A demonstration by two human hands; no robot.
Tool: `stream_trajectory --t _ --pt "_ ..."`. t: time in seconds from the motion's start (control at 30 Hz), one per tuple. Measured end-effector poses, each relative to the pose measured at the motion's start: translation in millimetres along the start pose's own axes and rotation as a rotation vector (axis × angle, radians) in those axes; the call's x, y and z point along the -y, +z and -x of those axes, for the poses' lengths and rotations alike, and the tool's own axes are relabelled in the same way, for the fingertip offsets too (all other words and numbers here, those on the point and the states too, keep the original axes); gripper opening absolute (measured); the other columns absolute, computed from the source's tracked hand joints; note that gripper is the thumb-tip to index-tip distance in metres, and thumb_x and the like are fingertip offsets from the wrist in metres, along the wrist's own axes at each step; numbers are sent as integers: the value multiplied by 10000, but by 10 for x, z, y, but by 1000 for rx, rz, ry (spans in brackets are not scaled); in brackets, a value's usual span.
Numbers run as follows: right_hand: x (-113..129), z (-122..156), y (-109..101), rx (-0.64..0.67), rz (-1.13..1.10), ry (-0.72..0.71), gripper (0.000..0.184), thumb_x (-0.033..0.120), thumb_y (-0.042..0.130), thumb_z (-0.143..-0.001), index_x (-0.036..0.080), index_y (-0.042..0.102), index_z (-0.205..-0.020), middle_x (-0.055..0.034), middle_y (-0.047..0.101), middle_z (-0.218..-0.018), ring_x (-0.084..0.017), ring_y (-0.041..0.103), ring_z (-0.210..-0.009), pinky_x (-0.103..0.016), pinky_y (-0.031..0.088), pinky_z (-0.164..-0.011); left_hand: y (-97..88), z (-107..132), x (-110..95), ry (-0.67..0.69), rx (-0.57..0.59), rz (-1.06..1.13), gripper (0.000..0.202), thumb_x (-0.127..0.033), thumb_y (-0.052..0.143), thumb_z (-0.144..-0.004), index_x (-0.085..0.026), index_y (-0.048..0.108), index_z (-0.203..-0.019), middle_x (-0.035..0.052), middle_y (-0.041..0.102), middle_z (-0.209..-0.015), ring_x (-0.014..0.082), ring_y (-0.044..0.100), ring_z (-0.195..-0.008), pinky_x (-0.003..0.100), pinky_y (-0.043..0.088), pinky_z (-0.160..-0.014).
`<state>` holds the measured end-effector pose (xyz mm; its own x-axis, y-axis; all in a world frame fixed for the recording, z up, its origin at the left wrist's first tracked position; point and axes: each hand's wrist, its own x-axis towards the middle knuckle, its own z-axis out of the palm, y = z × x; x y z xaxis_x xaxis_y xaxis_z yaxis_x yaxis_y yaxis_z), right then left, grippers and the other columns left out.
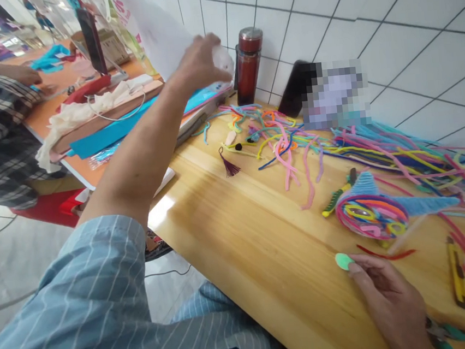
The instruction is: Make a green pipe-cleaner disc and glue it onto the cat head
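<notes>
My left hand (201,62) is stretched far across the table, its fingers curved around a whitish, translucent round object (222,60) whose kind I cannot make out. Low on the right, my right hand (392,296) pinches a small light-green oval piece (343,261) between thumb and fingers. Just beyond it lies a red pipe cleaner (388,254). A fish-shaped craft piece (372,216) of coiled coloured pipe cleaners, with blue fins, rests farther back. Beside my right hand are a yellow utility knife (458,273) and green-handled pliers (457,336), partly cut off.
Loose pipe cleaners (411,152) spread along the tiled wall. A red thermos (250,66), a dark phone (298,88) and a dark tassel (229,164) are on the wooden table (241,228). At left, a person in a plaid sleeve (5,119) sits at an orange table (54,95).
</notes>
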<state>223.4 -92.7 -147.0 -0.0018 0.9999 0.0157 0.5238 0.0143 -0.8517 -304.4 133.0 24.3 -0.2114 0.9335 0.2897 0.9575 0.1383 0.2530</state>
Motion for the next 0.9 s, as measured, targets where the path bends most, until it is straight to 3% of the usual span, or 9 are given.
stream_trajectory --t 0.1,0.23,0.33,0.4,0.53,0.63,0.77,0.83,0.9 --pt "23 -8 10 -11 10 4 398 605 825 -831 229 813 -962 -62 817 -811 -219 764 -717 -299 643 -671 -156 15 -64 35 -38 1 897 -511 738 -926 -179 359 -1667 90 468 -1660 269 486 -1429 405 398 -1254" --pt "14 -12 21 -24 11 -4 406 614 817 -822 229 810 -950 -64 820 -812 -225 768 -719 -305 636 -669 158 98 -95 48 68 -49 929 -449 860 -842 -170 475 -1640 135 513 -1630 336 501 -1437 447 374 -1263" --pt "-30 -5 7 -20 15 -3 391 598 819 -835 230 810 -967 -62 819 -820 -222 763 -724 -307 633 -685 506 141 -24 23 158 -76 1054 -753 801 -803 -261 466 -1673 54 544 -1637 393 363 -1511 514 339 -1280" --pt "-52 3 -4 -1 8 4 380 581 822 -850 230 810 -993 -63 823 -848 -219 766 -745 -306 637 -707 670 158 28 -11 220 -87 1171 -823 780 -748 -281 400 -1715 61 508 -1681 426 299 -1551 560 314 -1290" --pt "-35 7 0 13 -7 -2 378 586 812 -861 229 811 -987 -67 822 -858 -220 765 -755 -312 640 -711 843 208 -21 4 196 -139 1112 -575 844 -747 -275 402 -1722 158 337 -1785 489 237 -1636 651 163 -1339" --pt "1 -4 20 -2 -1 -29 378 596 813 -847 231 811 -946 -66 814 -830 -218 758 -735 -316 631 -698 979 274 -227 156 114 -175 900 -427 729 -868 -273 434 -1704 122 235 -1843 426 119 -1705 611 26 -1380" --pt "18 -8 27 -7 20 -46 360 582 813 -850 232 812 -935 -59 800 -802 -214 753 -729 -326 629 -721 1248 276 -542 323 292 -150 846 -306 614 -910 -245 398 -1725 123 245 -1848 398 282 -1663 538 226 -1361" --pt "20 0 20 5 11 -54 346 572 802 -867 233 809 -938 -55 791 -791 -211 747 -719 -328 628 -716 1370 212 -637 340 398 -142 813 -284 609 -898 -232 457 -1695 140 389 -1781 394 422 -1591 491 336 -1313" --pt "18 13 14 16 3 -60 333 564 790 -886 236 805 -942 -53 789 -797 -207 744 -718 -325 626 -709 1456 136 -687 347 436 -118 674 -251 600 -889 -203 624 -1561 142 617 -1591 351 585 -1451 411 434 -1231"
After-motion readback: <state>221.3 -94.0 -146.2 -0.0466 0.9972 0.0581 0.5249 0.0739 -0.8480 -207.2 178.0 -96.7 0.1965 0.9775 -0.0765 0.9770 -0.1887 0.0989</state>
